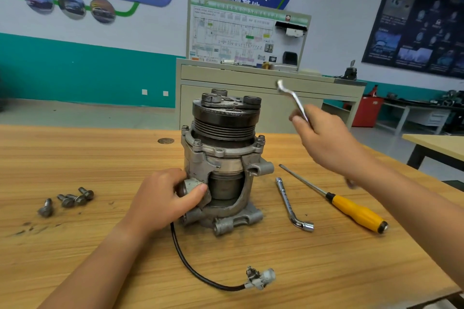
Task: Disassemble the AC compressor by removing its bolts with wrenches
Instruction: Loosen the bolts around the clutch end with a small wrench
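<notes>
a training workshop, with a wooden tabletop (75, 158). the compressor (221, 163) stands on end near the far edge, pulley up, with bolts in its upper flange. it looks like heavy, stiff cast metal, likely greasy, so it is best steadied low on the body. the left hand (160, 203) grips a lug on its near side. the right hand (324, 140) holds a wrench (292, 98) raised beside it. loose bolts (67, 199) lie toward the left edge, a screwdriver (351, 208) toward the right.

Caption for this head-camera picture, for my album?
Left hand grips the upright AC compressor; right hand holds a wrench aloft, loose bolts lying nearby.
</notes>
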Motion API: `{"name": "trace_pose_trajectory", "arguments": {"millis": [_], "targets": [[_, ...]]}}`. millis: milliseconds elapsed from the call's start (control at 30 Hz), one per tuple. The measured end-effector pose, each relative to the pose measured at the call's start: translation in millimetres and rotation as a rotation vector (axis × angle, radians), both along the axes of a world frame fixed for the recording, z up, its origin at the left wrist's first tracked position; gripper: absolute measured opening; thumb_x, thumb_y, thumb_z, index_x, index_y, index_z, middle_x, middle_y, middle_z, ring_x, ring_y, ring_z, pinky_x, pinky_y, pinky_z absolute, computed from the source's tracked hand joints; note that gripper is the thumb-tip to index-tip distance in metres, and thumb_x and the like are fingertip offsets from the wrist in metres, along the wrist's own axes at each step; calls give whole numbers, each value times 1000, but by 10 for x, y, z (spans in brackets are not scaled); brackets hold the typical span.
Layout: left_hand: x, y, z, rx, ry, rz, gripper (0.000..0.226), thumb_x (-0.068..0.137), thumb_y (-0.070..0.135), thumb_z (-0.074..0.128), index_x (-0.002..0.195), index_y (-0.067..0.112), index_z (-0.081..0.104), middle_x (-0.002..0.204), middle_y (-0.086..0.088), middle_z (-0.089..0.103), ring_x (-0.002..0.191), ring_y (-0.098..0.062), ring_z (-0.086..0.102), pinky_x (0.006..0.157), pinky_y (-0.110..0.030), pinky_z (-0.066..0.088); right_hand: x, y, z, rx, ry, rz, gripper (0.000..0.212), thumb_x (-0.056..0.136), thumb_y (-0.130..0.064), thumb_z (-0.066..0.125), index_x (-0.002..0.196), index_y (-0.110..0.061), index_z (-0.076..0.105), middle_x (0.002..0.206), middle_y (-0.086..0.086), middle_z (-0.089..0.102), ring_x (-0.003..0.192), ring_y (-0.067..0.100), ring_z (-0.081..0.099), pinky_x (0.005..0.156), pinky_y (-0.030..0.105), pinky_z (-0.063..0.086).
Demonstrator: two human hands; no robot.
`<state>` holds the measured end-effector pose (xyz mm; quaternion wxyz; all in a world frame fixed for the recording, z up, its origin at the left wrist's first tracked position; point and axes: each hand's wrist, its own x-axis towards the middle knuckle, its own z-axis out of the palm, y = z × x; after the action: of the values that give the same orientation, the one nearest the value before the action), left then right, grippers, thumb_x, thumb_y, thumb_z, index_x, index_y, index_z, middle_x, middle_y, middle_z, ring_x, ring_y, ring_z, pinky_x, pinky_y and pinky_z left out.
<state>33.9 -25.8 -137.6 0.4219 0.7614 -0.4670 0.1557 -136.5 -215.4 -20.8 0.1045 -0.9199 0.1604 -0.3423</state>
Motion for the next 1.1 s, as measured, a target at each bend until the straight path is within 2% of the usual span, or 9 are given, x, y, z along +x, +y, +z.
{"name": "trace_pose_trajectory", "arguments": {"millis": [67, 200, 300, 433, 633, 767, 900, 1000, 1100], "targets": [[-1, -4, -4, 7, 1, 3, 71, 63, 68, 36, 66, 2, 62, 59, -7, 58, 57, -20, 50, 54, -39, 37, -170, 87, 31, -105, 221, -82, 15, 98, -26, 36, 95, -21, 50, 64, -3, 50, 55, 12, 46, 47, 28, 33], [-4, -3, -8, 5, 3, 4, 68, 63, 68, 36, 62, 4, 58, 55, -4, 54, 53, -17, 46, 52, -36, 34, -316, 206, 17, -327, 487, -256, 20, 98, -29, 32, 106, -23, 49, 73, -4, 52, 63, 12, 50, 52, 28, 41], [-16, 3, -6, 5, -4, 7, 67, 63, 69, 35, 60, 5, 56, 53, -1, 50, 52, -13, 43, 51, -34, 31, -265, 254, -43, -437, 514, -269, 16, 97, -22, 35, 108, -23, 47, 71, -6, 48, 65, 13, 49, 56, 29, 43], [-9, 2, -9, 16, -3, 7, 63, 63, 69, 35, 57, 9, 53, 52, 1, 47, 51, -12, 42, 51, -32, 29, -178, 329, -7, -603, 575, -356, 26, 93, -12, 38, 117, -21, 42, 59, -4, 35, 49, 11, 34, 40, 24, 25], [-10, -4, -28, -16, 4, 1, 62, 65, 67, 37, 57, 8, 54, 52, -2, 51, 51, -15, 45, 50, -33, 31, -132, 492, 143, -840, 781, -405, 19, 90, -4, 45, 107, -10, 48, 56, -1, 30, 44, 13, 26, 38, 24, 19], [-34, -3, -44, -45, 28, -2, 61, 66, 66, 39, 57, 8, 55, 53, -2, 52, 51, -15, 45, 50, -34, 33, -117, 518, 239, -896, 847, -373, 15, 92, -12, 44, 105, -12, 52, 59, -2, 34, 47, 13, 31, 39, 23, 24], [-37, 2, -52, -42, 39, -2, 53, 66, 66, 40, 53, 15, 49, 50, 3, 47, 49, -11, 41, 49, -31, 30, -157, 338, 346, -917, 889, -289, 32, 94, -26, 37, 124, -14, 40, 59, -3, 38, 48, 8, 36, 39, 20, 25], [-30, -2, -47, -18, 12, 9, 47, 66, 67, 37, 52, 22, 43, 49, 7, 42, 48, -8, 38, 48, -28, 26, -127, 170, 340, -974, 864, -279, 40, 95, -16, 35, 135, -14, 29, 58, -4, 41, 47, 8, 37, 38, 20, 25], [-12, -8, -51, -2, -5, 14, 44, 65, 68, 36, 51, 26, 40, 49, 8, 41, 48, -6, 38, 47, -27, 25, -5, 11, 309, -958, 791, -296, 39, 92, -8, 39, 130, -17, 35, 59, -5, 40, 46, 8, 36, 38, 20, 24]]}}
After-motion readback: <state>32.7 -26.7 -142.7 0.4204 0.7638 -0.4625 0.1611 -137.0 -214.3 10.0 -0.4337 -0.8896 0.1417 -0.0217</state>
